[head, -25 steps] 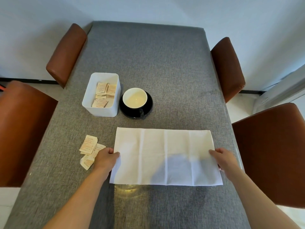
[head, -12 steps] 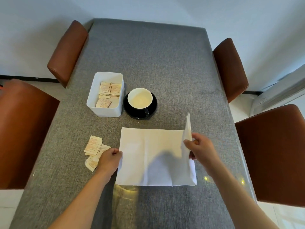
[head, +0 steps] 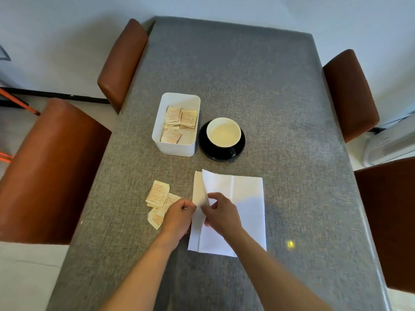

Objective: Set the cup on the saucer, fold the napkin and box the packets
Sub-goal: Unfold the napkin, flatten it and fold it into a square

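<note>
The right hand pinches the folded-over edge of the white paper napkin near the desk's front edge. The left hand, fingers curled together, pins the napkin's left edge beside loose beige packets.

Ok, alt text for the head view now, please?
Both hands, left hand and right hand, pinch a white napkin mid-fold on a grey table. Loose packets lie left; beyond, a white box of packets beside a cup on a black saucer.

Nothing can be read. The packets in the white box and the loose packets near the table's left edge carry faint reddish print, too small and blurred to make out.
</note>
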